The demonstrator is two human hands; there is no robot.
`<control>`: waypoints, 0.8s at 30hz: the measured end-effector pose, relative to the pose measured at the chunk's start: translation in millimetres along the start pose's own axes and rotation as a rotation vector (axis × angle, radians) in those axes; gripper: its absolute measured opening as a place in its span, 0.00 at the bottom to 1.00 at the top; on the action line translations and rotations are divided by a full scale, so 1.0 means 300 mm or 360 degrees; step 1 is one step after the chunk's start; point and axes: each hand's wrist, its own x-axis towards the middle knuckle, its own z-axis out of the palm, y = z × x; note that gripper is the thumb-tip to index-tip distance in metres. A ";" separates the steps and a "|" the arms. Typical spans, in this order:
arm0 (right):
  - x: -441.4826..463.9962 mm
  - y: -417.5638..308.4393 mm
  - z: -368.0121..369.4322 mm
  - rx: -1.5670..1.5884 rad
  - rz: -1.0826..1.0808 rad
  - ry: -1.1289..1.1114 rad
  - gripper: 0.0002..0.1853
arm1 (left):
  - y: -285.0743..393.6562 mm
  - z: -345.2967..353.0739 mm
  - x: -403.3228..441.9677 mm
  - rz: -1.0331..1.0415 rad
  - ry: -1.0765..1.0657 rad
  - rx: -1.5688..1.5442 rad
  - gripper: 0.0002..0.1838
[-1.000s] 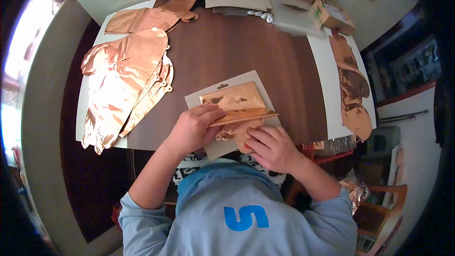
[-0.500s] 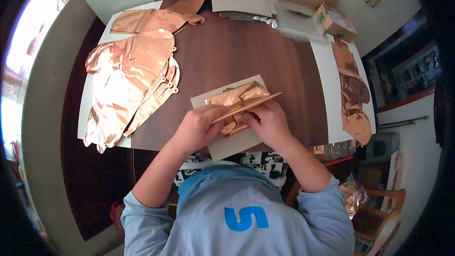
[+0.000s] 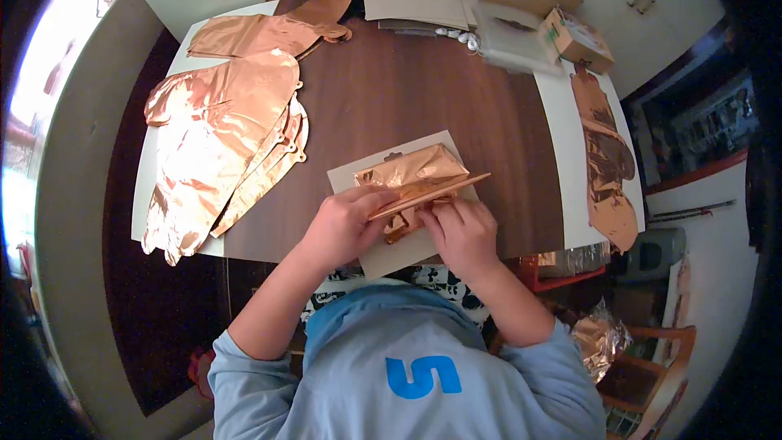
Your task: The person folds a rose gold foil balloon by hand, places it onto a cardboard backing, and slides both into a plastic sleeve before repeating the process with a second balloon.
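A copper-coloured foil sheet (image 3: 415, 166), partly folded, lies over a grey card (image 3: 393, 257) with a hanging slot, near the table's front edge. My left hand (image 3: 346, 226) grips the left end of the foil's raised folded edge, fingers on top and thumb hidden beneath. On the right, my right hand (image 3: 463, 230) pinches the foil just below that raised edge. Crumpled foil shows between both hands, over the card.
Large flat foil pieces (image 3: 220, 130) cover the table's left side. Another foil strip (image 3: 603, 155) lies along the right edge. Grey cards (image 3: 415, 2), a clear plastic sheet (image 3: 517, 37) and a small carton (image 3: 577, 39) are at the back. A wooden chair (image 3: 680, 350) stands at lower right.
My right hand first moved from the foil's lower part up to its raised edge, then slid slightly down below it. The raised edge tilted up on the right, then lowered a little.
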 end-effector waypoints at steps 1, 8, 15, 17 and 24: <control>-0.014 -0.010 -0.013 0.0061 -0.0044 0.0022 0.12 | 0.001 0.002 0.002 0.0009 0.0017 0.0006 0.15; -0.046 -0.043 -0.051 0.0089 -0.0310 0.0096 0.14 | 0.021 -0.002 0.009 -0.0008 0.0023 0.0033 0.16; -0.060 -0.014 -0.043 0.0110 -0.0444 0.0231 0.15 | 0.019 -0.007 0.007 -0.0009 0.0016 0.0003 0.15; -0.059 -0.007 -0.042 0.0192 -0.0371 0.0338 0.16 | 0.018 -0.008 0.005 -0.0027 0.0000 0.0005 0.15; 0.009 0.052 -0.098 0.0212 -0.0215 -0.0063 0.19 | 0.022 -0.007 0.007 -0.0122 -0.0029 -0.0029 0.13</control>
